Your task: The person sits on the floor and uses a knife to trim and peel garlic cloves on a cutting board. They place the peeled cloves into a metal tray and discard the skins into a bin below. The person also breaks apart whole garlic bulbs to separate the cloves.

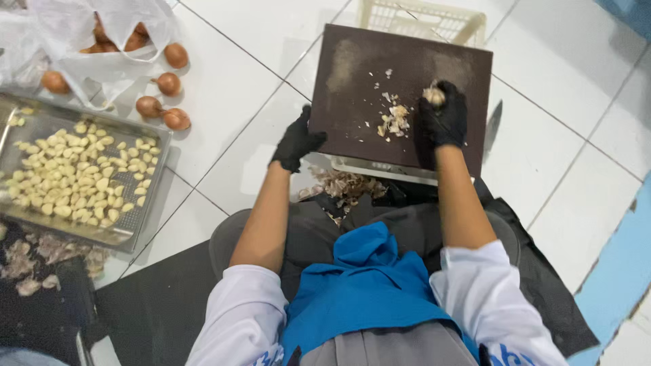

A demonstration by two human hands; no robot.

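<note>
Matt dark board [359, 81]; metal tray [41, 122]; seemingly rubber gloves.

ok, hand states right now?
Left hand: gripping the edge of the cutting board, holding nothing else.
Right hand: closed on garlic.

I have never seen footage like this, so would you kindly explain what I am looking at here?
This is a single view from a camera worn on a person's head, looking down at their own black-gloved hands. They sit on a white tiled floor. The left hand grips the edge of a dark cutting board resting on a pale crate. The right hand holds a garlic piece, with peel scraps beside it. To the left lie a metal tray of peeled cloves and some onions.
</note>
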